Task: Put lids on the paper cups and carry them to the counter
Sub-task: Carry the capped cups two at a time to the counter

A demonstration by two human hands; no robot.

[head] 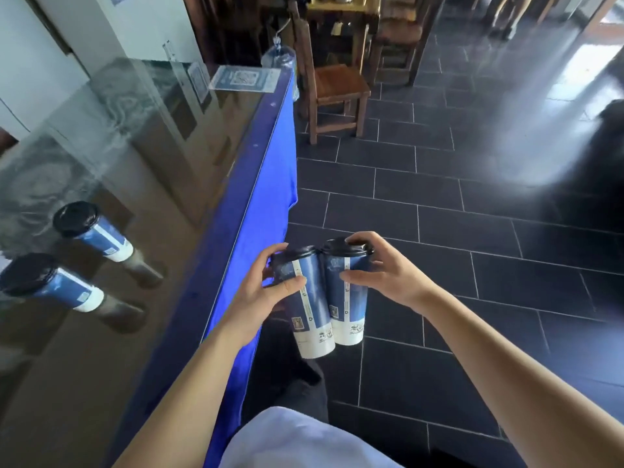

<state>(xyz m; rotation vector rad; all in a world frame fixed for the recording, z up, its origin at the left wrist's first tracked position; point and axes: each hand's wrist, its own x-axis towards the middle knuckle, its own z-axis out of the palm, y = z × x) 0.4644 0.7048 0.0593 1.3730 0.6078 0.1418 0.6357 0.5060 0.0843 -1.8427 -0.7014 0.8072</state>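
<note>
My left hand [263, 295] grips a tall blue and white paper cup with a black lid [312, 319]. My right hand [385, 275] grips a second lidded cup of the same kind [349, 315]. Both cups are upright, side by side and touching, held in the air over the dark floor just right of the counter's blue edge [266, 184]. Two more lidded cups stand on the glossy counter [152, 231] at the left: one farther [93, 231] and one nearer [50, 282].
A clear sign stand with a blue card [244, 79] sits at the counter's far end. A wooden chair [332, 96] and a wooden table [341, 15] stand beyond on the dark tiled floor [439, 214]. A plastic water bottle [278, 57] stands near the chair.
</note>
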